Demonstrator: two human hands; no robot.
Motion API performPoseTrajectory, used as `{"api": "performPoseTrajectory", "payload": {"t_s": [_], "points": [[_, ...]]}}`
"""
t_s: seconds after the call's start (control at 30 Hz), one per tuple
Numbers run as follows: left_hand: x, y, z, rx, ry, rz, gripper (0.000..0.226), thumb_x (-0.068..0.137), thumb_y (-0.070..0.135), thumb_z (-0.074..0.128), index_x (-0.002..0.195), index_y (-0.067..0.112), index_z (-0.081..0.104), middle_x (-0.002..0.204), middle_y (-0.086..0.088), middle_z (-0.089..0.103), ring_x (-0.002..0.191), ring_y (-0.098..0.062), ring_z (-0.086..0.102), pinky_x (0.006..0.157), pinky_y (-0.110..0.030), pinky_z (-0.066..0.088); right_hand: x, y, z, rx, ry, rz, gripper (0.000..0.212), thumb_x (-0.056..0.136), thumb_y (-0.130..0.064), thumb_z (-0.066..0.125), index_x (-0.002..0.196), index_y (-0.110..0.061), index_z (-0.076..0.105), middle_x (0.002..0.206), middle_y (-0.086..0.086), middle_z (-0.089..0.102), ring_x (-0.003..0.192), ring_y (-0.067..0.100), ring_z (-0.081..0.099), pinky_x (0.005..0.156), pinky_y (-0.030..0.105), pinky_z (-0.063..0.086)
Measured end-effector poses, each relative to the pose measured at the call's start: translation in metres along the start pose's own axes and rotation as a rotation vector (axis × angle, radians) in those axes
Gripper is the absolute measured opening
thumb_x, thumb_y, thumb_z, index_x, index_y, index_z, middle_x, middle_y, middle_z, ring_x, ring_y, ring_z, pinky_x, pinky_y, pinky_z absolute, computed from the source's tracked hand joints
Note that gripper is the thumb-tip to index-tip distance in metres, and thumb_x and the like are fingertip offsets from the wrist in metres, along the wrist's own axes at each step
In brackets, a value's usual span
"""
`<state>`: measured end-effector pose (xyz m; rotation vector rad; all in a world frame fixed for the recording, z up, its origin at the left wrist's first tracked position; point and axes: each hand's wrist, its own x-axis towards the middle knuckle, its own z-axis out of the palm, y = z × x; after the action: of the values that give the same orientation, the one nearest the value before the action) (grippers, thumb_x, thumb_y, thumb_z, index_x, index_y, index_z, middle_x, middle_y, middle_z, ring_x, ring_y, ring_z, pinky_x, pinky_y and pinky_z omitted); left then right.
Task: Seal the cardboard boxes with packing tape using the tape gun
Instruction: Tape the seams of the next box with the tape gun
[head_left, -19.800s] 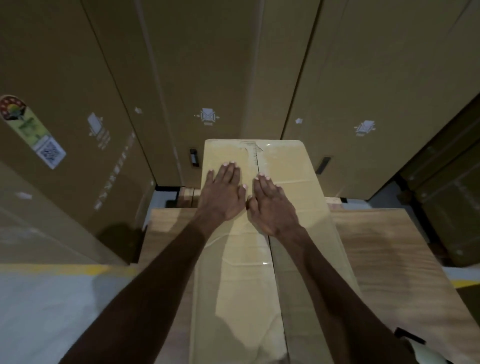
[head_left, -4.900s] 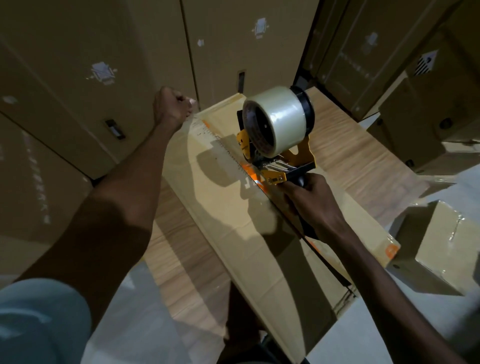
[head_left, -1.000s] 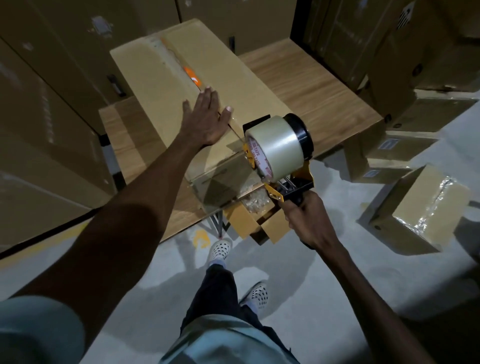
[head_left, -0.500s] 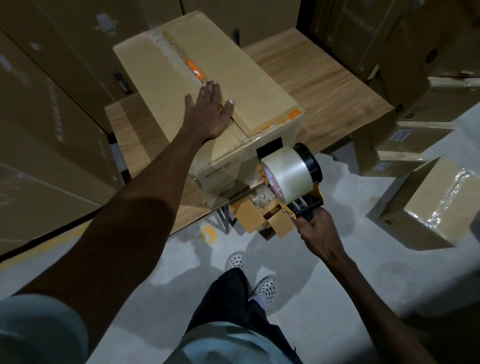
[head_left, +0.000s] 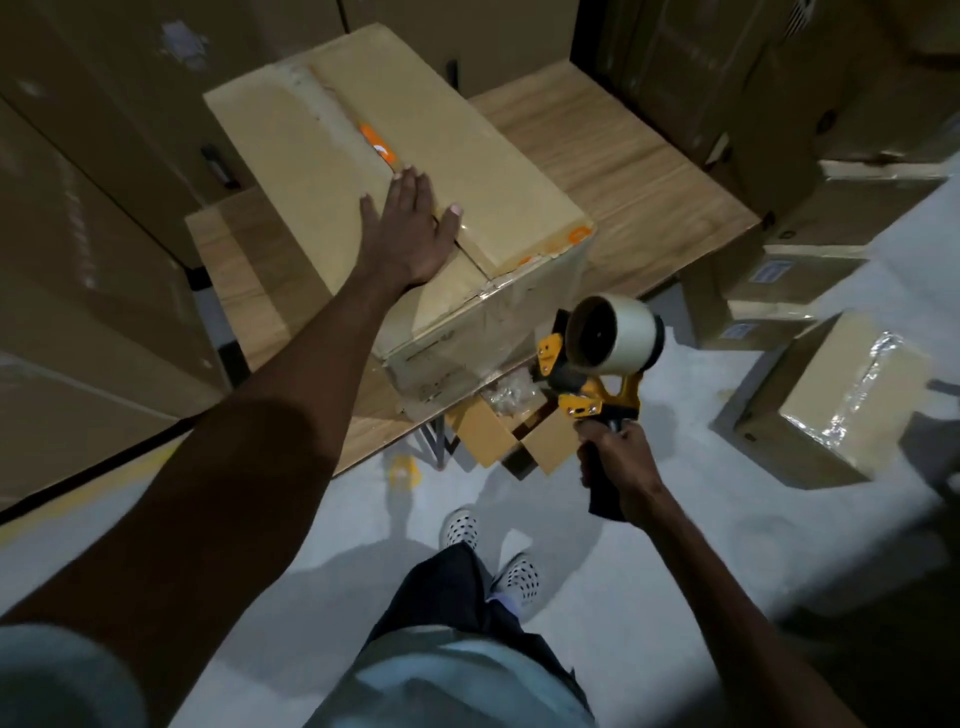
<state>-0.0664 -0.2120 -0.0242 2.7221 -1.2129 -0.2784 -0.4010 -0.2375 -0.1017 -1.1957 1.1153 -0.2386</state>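
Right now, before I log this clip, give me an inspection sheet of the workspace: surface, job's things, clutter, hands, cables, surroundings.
Surface: wooden table, grain visible, bearing one box.
Job's things: long cardboard box lies on the table, glossy tape along its top seam; tape gun, yellow frame with a clear roll, held off the box's near end.
Clutter: small open carton with crumpled plastic under the table edge; taped box on the floor.
Hands: left hand flat on the box top, fingers straight; right hand grips the tape gun's handle.
Cables: nothing seen.
Surroundings: tall cartons stacked behind and beside the table; grey floor.
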Motion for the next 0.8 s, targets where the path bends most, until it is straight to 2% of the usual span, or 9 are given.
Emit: {"api": "performPoseTrajectory", "payload": {"t_s": [0.17, 0.33, 0.5, 0.63, 0.73, 0.8], "points": [[0.000, 0.000, -0.002, 0.000, 0.005, 0.000, 0.075, 0.105, 0.057, 0.015, 0.161, 0.009, 0.004, 0.169, -0.007, -0.003, 0.156, -0.019, -0.004, 0.123, -0.056, -0.004, 0.021, -0.049, -0.025, 0.105, 0.037, -0.003, 0.029, 0.098, -0.009, 0.054, 0.072, -0.013, 0.045, 0.050, -0.001, 0.041, 0.042, 0.014, 0.037, 0.045, 0.027, 0.033], [0.001, 0.002, -0.002, -0.001, 0.006, 0.007, 0.075, 0.105, 0.057, 0.015, 0.161, 0.009, 0.003, 0.169, -0.006, -0.005, 0.156, -0.019, -0.005, 0.123, -0.056, -0.003, 0.057, -0.100, -0.048, 0.188, 0.056, 0.046, 0.034, 0.099, -0.011, 0.054, 0.068, -0.016, 0.040, 0.051, 0.000, 0.034, 0.042, 0.016, 0.033, 0.047, 0.030, 0.030], [0.003, -0.001, 0.001, -0.006, 0.051, 0.018, 0.074, 0.105, 0.056, 0.018, 0.161, 0.009, 0.008, 0.169, -0.007, 0.000, 0.156, -0.020, 0.000, 0.123, -0.056, 0.000, 0.099, -0.149, -0.064, 0.160, 0.041, 0.035, 0.028, 0.100, -0.015, 0.053, 0.072, -0.014, 0.047, 0.054, 0.001, 0.043, 0.044, 0.015, 0.040, 0.051, 0.029, 0.035], [0.009, -0.001, 0.000, 0.044, 0.132, 0.041, 0.073, 0.102, 0.057, 0.027, 0.155, 0.007, 0.029, 0.165, -0.013, 0.023, 0.150, -0.028, 0.023, 0.119, -0.056, 0.016, 0.141, -0.193, -0.072, 0.156, 0.018, 0.001, 0.028, 0.098, -0.015, 0.053, 0.071, -0.014, 0.048, 0.053, 0.001, 0.044, 0.043, 0.015, 0.042, 0.047, 0.025, 0.038], [0.017, 0.002, -0.004, 0.051, 0.214, 0.017, 0.079, 0.088, 0.063, 0.024, 0.138, 0.008, 0.050, 0.145, -0.013, 0.048, 0.128, -0.033, 0.046, 0.107, -0.049, 0.034, 0.185, -0.230, -0.077, 0.111, 0.025, -0.043, 0.028, 0.094, -0.012, 0.053, 0.067, -0.015, 0.046, 0.054, 0.002, 0.042, 0.044, 0.018, 0.041, 0.046, 0.026, 0.038], [0.023, 0.002, -0.003, 0.011, 0.256, 0.002, 0.080, 0.083, 0.067, 0.027, 0.132, 0.010, 0.055, 0.132, -0.011, 0.054, 0.118, -0.033, 0.050, 0.100, -0.046, 0.039, 0.219, -0.253, -0.076, 0.048, 0.049, -0.073, 0.031, 0.095, -0.012, 0.052, 0.066, -0.016, 0.043, 0.055, 0.002, 0.039, 0.045, 0.018, 0.038, 0.048, 0.027, 0.036]]}}
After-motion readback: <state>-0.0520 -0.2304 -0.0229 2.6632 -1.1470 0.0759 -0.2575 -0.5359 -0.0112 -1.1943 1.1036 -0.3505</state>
